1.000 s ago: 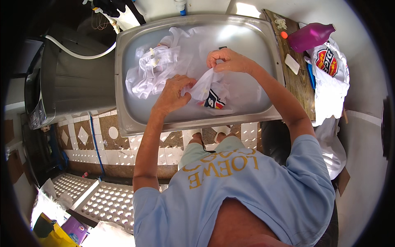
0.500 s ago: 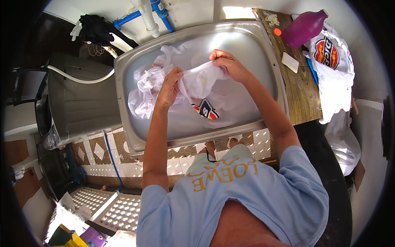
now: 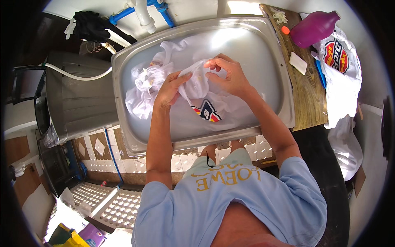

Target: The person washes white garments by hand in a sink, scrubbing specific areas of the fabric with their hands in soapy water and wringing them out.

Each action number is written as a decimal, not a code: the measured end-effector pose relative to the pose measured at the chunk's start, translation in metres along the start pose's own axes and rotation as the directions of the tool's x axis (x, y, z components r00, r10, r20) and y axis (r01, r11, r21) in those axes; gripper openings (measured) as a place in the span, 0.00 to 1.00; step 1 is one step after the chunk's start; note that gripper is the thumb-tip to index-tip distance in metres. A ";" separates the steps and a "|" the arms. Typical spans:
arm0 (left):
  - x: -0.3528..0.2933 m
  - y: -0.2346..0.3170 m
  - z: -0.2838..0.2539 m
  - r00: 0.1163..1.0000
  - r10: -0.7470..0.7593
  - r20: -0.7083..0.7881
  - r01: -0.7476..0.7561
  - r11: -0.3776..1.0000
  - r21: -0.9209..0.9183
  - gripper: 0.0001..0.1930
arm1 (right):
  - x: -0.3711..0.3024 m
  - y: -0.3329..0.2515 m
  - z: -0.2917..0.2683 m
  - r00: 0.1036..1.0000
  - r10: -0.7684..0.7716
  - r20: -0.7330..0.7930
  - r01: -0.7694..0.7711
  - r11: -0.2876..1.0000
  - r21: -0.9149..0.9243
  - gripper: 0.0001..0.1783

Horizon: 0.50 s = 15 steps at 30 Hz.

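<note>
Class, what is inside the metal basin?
Cloudy water and white fabric, gripped by the left hand. The bottom of the metal basin is hidden beneath them.

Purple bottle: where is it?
In the head view, the purple bottle is at upper right, right of the sink, beside the orange cap and white cloth.

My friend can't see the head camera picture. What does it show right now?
A person's left hand pinches white cloth in a metal sink of cloudy water; the right hand is close beside it, partly open. More white cloth lies in the water at the left, and a purple bottle is off to the right.
</note>
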<state>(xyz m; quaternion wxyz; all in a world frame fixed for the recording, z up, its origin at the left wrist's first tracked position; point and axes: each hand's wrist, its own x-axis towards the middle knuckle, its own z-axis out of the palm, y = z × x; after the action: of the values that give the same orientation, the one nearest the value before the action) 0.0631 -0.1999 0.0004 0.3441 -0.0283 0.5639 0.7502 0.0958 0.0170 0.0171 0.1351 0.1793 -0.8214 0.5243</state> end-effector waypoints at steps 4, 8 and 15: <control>0.003 0.000 0.001 1.000 -0.013 0.002 0.013 0.999 -0.043 0.14 | -0.001 -0.009 0.012 0.999 -0.033 0.025 0.036 0.994 -0.107 0.12; 0.000 0.005 0.011 0.998 -0.032 -0.051 0.027 0.995 -0.097 0.13 | -0.004 0.001 0.014 0.996 -0.072 0.054 0.081 0.982 -0.170 0.11; 0.007 -0.002 0.006 0.998 0.007 -0.064 -0.014 0.994 -0.109 0.16 | -0.006 0.005 0.016 0.994 -0.083 0.066 0.095 0.974 -0.206 0.06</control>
<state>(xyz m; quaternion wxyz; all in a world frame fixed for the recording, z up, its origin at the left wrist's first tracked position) 0.0607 -0.1909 -0.0024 0.3201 -0.0679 0.5328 0.7804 0.0986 0.0058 0.0039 0.1532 0.2156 -0.8666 0.4231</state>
